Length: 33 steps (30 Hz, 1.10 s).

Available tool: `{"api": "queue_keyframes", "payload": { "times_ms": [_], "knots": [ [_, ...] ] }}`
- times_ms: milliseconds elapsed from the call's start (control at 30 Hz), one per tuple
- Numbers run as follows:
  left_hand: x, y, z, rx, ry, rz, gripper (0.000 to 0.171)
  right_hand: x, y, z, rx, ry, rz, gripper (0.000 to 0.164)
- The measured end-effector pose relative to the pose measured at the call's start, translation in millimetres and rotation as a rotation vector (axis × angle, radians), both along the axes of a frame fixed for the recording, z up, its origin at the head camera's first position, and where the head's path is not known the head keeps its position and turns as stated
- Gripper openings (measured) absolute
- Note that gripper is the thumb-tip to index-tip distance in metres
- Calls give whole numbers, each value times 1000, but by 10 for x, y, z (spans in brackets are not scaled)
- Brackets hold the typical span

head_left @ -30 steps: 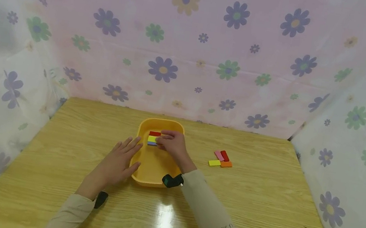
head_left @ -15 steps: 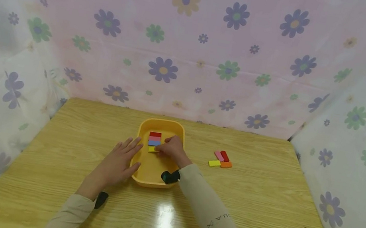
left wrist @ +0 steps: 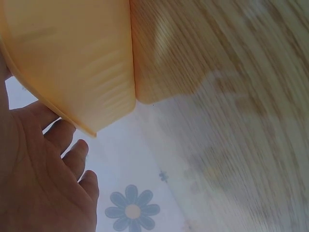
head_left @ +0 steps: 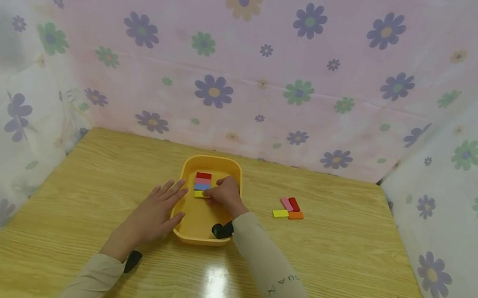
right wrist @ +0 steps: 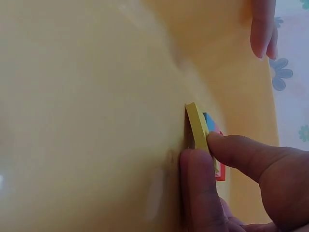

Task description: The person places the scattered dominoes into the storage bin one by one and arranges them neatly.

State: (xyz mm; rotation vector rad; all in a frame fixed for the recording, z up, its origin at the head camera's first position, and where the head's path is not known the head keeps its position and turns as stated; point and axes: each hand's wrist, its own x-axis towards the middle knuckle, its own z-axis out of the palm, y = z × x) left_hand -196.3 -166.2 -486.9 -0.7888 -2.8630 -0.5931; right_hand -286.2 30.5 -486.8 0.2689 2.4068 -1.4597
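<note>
Inside a yellow-orange plastic tray [head_left: 201, 241], a red block [head_left: 203, 176], a pink block [head_left: 202, 181] and a blue block [head_left: 201, 187] lie side by side as a row of flat rectangles. My right hand [head_left: 227, 195] pinches a yellow block [right wrist: 195, 121] between thumb and fingers, just on the near side of the blue one. In the right wrist view that block is tilted on the tray floor. My left hand [head_left: 154, 215] rests with extended fingers on the tray's left rim; the left wrist view shows the tray wall [left wrist: 82, 63] beside its fingers.
Right of the tray, a pink block [head_left: 286, 204], a red block [head_left: 294, 204], a yellow block [head_left: 280, 213] and an orange block [head_left: 296, 215] lie grouped on the wooden table [head_left: 342, 271]. Flower-printed cloth [head_left: 252, 67] stands behind and at both sides.
My right hand has moved the yellow block from over the row to its near side, uncovering the pink and blue blocks, then slightly closer to the blue one. My left hand has stayed put.
</note>
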Motion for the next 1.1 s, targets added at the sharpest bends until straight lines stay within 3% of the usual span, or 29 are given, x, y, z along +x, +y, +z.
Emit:
{"api": "queue_keyframes", "payload": {
  "times_ms": [1100],
  "knots": [
    [6, 7, 11, -16, 10, -3, 58, 38, 1, 3, 83, 132, 73, 57]
  ]
}}
